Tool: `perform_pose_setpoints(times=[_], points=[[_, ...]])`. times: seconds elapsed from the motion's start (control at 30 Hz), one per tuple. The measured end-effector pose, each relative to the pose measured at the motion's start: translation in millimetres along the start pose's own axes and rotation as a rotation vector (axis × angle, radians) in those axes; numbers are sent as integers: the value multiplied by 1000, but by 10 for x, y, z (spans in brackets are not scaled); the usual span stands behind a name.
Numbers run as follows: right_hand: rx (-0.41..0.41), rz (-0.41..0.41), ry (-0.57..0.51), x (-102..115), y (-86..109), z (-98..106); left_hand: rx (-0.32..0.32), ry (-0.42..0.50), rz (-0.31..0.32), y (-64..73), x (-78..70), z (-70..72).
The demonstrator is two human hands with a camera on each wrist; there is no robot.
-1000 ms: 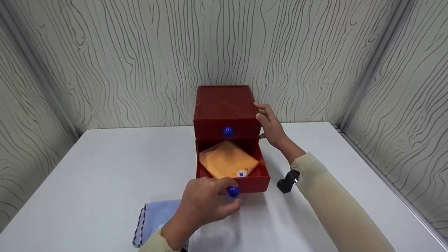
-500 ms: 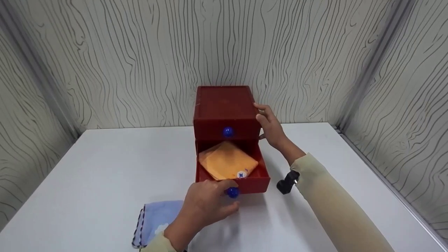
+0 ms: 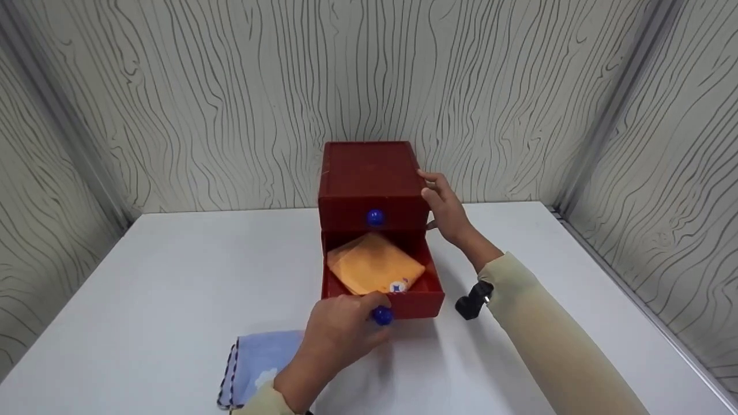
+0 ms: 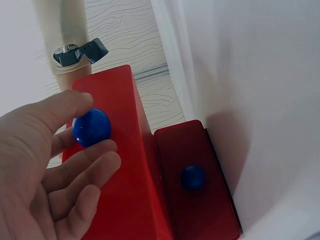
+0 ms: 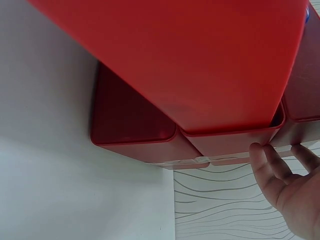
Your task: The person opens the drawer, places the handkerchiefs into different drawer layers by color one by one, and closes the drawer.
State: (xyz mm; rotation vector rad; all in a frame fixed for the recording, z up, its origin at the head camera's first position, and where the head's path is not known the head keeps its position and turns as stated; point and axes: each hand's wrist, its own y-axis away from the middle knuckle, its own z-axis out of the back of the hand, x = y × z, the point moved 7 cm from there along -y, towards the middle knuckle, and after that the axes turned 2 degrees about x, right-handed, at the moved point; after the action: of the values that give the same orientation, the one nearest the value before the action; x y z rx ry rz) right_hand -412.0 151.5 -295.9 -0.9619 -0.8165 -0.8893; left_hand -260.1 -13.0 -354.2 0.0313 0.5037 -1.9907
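A red drawer cabinet (image 3: 369,167) stands on the table with one drawer (image 3: 421,305) pulled out. My left hand (image 3: 343,328) pinches that drawer's blue knob (image 4: 91,128) between thumb and finger; its other fingers curl loosely beside the knob. Inside the drawer lies a folded orange cloth (image 3: 372,265) with a white round mark near one corner. My right hand (image 3: 450,210) rests its fingers against the cabinet's right side, near the top edge. In the right wrist view the fingertips (image 5: 257,150) meet the red side wall, fingers nearly straight.
A folded light blue cloth (image 3: 262,363) with a dark striped edge lies at front left, partly hidden by the left forearm. Above the pulled-out drawer, a drawer with a blue knob (image 3: 375,217) is closed; another closed drawer (image 4: 197,210) sits below. Wood-patterned panels (image 3: 230,104) surround the table.
The lower fingers of my left hand have drawn in closer to the knob. The drawer, the orange cloth and my right hand stay practically where they were.
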Motion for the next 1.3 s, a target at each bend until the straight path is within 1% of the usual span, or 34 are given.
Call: perform_pose_setpoints(times=[0.1,0.23,0.4,0.5,0.63,0.83,1.07,1.17,1.3], points=[[-5,3,4,5,7,9,-20,8,0,-19,6,13],[-3,2,12,2,6,6,-36,30,18,-50,42,21],[-3,-6,4,-13,-2,-1,-33,58,46,-86,94,12],[-4,11,21,-4,-9,-6,-30,72,54,-113,119,13],[-17,41,40,19,-11,4,-51,89,52,-162,153,21],[-12,37,25,13,-13,13,-65,113,48,-234,209,35],[-5,41,2,3,-23,22,-72,123,35,-288,211,67],[-9,38,-6,-6,-23,22,-72,135,51,-311,232,55],[-7,28,-18,-21,-19,-1,-90,146,76,-341,294,29]])
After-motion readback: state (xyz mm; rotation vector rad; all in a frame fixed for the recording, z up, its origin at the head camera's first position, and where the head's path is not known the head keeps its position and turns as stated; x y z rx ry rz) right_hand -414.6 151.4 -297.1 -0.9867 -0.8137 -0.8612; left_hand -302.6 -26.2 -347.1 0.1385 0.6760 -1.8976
